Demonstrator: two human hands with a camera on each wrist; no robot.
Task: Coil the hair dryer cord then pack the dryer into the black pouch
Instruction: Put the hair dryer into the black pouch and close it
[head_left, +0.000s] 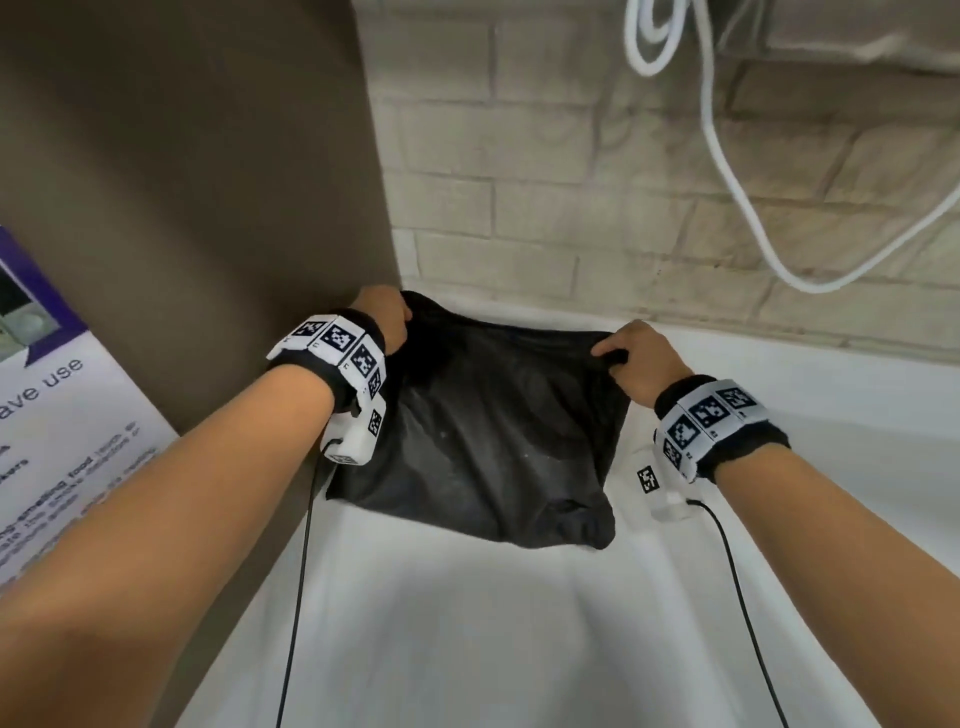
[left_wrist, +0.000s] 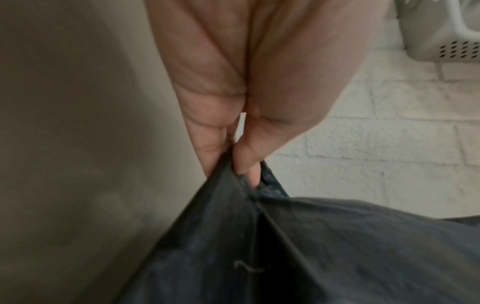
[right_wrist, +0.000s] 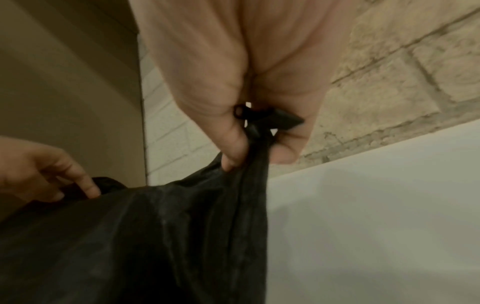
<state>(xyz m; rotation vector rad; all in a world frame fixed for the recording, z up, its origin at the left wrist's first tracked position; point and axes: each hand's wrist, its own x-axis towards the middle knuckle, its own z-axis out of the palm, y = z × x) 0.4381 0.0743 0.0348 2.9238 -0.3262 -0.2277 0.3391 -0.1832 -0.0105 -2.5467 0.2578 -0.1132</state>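
Hands, left (head_left: 387, 317) and right (head_left: 641, 358), each pinch black pouch (head_left: 483, 441) corners beside brown panel (head_left: 197, 182).

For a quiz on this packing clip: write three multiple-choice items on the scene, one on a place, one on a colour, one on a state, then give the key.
1. Where does the pouch lie?
A. on a white counter by a tiled wall
B. on a wooden floor
C. in a drawer

2. What colour is the cable hanging on the wall?
A. red
B. white
C. green

3. How do the hands hold the pouch?
A. both lie flat on it
B. only the left touches it
C. each pinches a far corner

Key:
1 A: the pouch rests on the white counter.
2 B: the cable is white.
3 C: the left hand and right hand pinch opposite corners with curled fingers.
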